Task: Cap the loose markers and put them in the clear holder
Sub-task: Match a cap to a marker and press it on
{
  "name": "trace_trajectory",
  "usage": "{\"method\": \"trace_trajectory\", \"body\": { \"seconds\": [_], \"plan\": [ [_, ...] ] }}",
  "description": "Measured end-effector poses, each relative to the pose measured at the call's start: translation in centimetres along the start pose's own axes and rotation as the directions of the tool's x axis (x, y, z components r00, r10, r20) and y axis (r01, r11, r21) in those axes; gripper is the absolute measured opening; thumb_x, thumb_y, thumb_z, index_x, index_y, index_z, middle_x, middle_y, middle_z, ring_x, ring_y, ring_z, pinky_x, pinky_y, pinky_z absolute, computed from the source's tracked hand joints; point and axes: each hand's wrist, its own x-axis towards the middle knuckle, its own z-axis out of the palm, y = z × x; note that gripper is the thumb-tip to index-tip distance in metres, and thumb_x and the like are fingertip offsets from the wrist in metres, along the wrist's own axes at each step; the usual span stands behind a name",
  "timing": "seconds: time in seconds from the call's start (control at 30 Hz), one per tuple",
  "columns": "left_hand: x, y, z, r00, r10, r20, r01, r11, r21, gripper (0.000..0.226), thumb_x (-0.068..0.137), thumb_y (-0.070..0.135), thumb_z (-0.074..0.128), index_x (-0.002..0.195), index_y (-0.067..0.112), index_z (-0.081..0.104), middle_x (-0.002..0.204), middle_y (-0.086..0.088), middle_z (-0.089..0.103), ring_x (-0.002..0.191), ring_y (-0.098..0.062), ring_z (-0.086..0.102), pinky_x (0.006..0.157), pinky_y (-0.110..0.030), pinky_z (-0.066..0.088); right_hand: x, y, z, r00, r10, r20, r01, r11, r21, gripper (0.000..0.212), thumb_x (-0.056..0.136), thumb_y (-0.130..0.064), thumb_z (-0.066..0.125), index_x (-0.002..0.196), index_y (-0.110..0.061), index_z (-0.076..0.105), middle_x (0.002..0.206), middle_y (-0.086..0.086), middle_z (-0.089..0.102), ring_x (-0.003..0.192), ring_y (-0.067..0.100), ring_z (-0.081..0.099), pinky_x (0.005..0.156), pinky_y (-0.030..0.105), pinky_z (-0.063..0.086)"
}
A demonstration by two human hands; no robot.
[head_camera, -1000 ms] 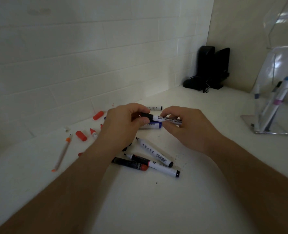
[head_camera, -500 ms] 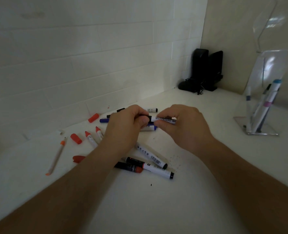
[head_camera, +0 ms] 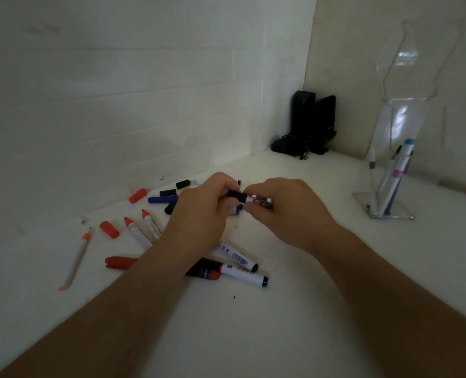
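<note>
My left hand (head_camera: pixel 203 211) pinches the black cap (head_camera: pixel 237 195) on a white marker (head_camera: pixel 259 203), and my right hand (head_camera: pixel 289 211) grips that marker's barrel. The cap sits on the marker's end. Below my hands lie two white markers (head_camera: pixel 240 259) with black ends and a dark marker (head_camera: pixel 203 270) with a red tip. Two uncapped red-tipped markers (head_camera: pixel 144 227) lie to the left, near loose red caps (head_camera: pixel 109 229), black caps (head_camera: pixel 182 184) and a blue marker (head_camera: pixel 162 199). The clear holder (head_camera: pixel 390 170) at the right holds several markers.
A thin orange-tipped pen (head_camera: pixel 75 261) lies far left. A long red cap (head_camera: pixel 120 261) rests by my left forearm. Black objects (head_camera: pixel 305 124) with a cable stand in the back corner. White tiled wall runs behind the white counter (head_camera: pixel 253 336).
Both hands stayed together on the marker; the black cap moved further onto its end. The view shifted slightly, so the scene sits a little to the left.
</note>
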Motion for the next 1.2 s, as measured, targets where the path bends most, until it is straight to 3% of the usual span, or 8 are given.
{"method": "trace_trajectory", "body": {
  "seconds": [0.17, 0.27, 0.37, 0.43, 0.53, 0.83, 1.03, 1.2],
  "plan": [
    [-0.7, 1.7, 0.0, 0.998, 0.031, -0.058, -0.039, 0.987, -0.154, 0.01, 0.095, 0.028, 0.063, 0.094, 0.034, 0.055, 0.085, 0.016, 0.071, 0.081, 0.007, 0.064, 0.066, -0.01, 0.047, -0.5, -1.0, -3.6, 0.998, -0.057, 0.027, 0.059, 0.995, -0.086, 0.016, 0.098, -0.041, 0.059, 0.083, -0.037, 0.06, 0.068, -0.011, 0.054, 0.066, 0.008, 0.048, 0.061, 0.03, 0.034],
    [-1.7, 3.4, 0.1, 0.982, 0.19, 0.017, -0.185, 0.969, -0.166, 0.022, 0.101, 0.025, 0.054, 0.115, 0.041, 0.058, 0.078, 0.015, 0.066, 0.067, 0.003, 0.06, 0.058, -0.014, 0.046, -2.3, 0.1, -7.0, 0.991, -0.137, 0.002, 0.134, 0.963, -0.233, 0.015, 0.096, -0.042, 0.058, 0.096, -0.034, 0.071, 0.08, -0.015, 0.062, 0.077, 0.011, 0.048, 0.073, 0.033, 0.04],
    [-2.9, 4.9, 0.3, 0.921, 0.346, 0.177, -0.317, 0.932, -0.175, 0.051, 0.102, 0.028, 0.051, 0.145, 0.051, 0.035, 0.124, 0.044, 0.046, 0.109, 0.028, 0.044, 0.091, 0.003, 0.033, -4.2, 2.1, -11.1, 0.979, -0.088, -0.185, 0.045, 0.973, -0.227, 0.02, 0.09, -0.035, 0.068, 0.106, -0.026, 0.077, 0.098, -0.01, 0.068, 0.09, 0.011, 0.052, 0.081, 0.03, 0.043],
    [-3.2, 5.3, 0.9, 0.881, 0.427, 0.204, -0.405, 0.903, -0.141, 0.055, 0.101, 0.033, 0.053, 0.148, 0.051, 0.03, 0.137, 0.043, 0.038, 0.128, 0.023, 0.033, 0.106, -0.007, 0.029, -4.7, 3.3, -14.0, 0.918, 0.033, -0.396, -0.092, 0.987, -0.131, 0.016, 0.09, -0.027, 0.074, 0.106, -0.024, 0.077, 0.101, -0.007, 0.066, 0.089, 0.012, 0.058, 0.081, 0.03, 0.049],
    [-2.8, 4.8, 2.0, 0.866, 0.477, 0.152, -0.471, 0.879, -0.073, 0.041, 0.099, 0.028, 0.058, 0.137, 0.041, 0.053, 0.137, 0.027, 0.053, 0.129, 0.006, 0.045, 0.11, -0.031, 0.04, -4.9, 5.3, -17.4, 0.797, 0.203, -0.569, -0.26, 0.965, -0.02, 0.017, 0.092, -0.02, 0.074, 0.108, -0.025, 0.073, 0.101, -0.008, 0.065, 0.088, 0.014, 0.066, 0.079, 0.034, 0.057],
    [-2.6, 3.1, 3.1, 0.885, 0.444, 0.139, -0.444, 0.895, -0.036, 0.032, 0.093, 0.025, 0.065, 0.121, 0.042, 0.066, 0.128, 0.026, 0.06, 0.12, 0.008, 0.048, 0.106, -0.024, 0.039, -4.7, 10.1, -16.2, 0.774, 0.408, -0.484, -0.496, 0.866, -0.062, 0.038, 0.095, -0.026, 0.066, 0.13, -0.032, 0.05, 0.094, -0.008, 0.068, 0.075, 0.019, 0.065, 0.069, 0.028, 0.049],
    [-2.8, 3.2, 3.4, 0.879, 0.454, 0.143, -0.453, 0.89, -0.041, 0.03, 0.093, 0.026, 0.065, 0.119, 0.042, 0.067, 0.118, 0.034, 0.057, 0.116, 0.02, 0.042, 0.1, -0.006, 0.027, -4.4, 12.0, -14.4, 0.817, 0.394, -0.421, -0.519, 0.821, -0.239, 0.015, 0.098, -0.02, 0.051, 0.11, -0.027, 0.058, 0.073, 0.006, 0.072, 0.058, 0.031, 0.063, 0.057, 0.041, 0.057],
    [-2.6, 3.3, 3.3, 0.877, 0.461, 0.135, -0.458, 0.887, -0.058, 0.028, 0.095, 0.03, 0.062, 0.12, 0.041, 0.067, 0.11, 0.033, 0.063, 0.108, 0.013, 0.053, 0.096, -0.012, 0.038, -4.8, 12.2, -13.7, 0.818, 0.424, -0.388, -0.532, 0.814, -0.233, 0.043, 0.098, -0.007, 0.039, 0.113, -0.024, 0.074, 0.098, -0.001, 0.073, 0.094, 0.029, 0.059, 0.089, 0.037, 0.045]
  ]
}}
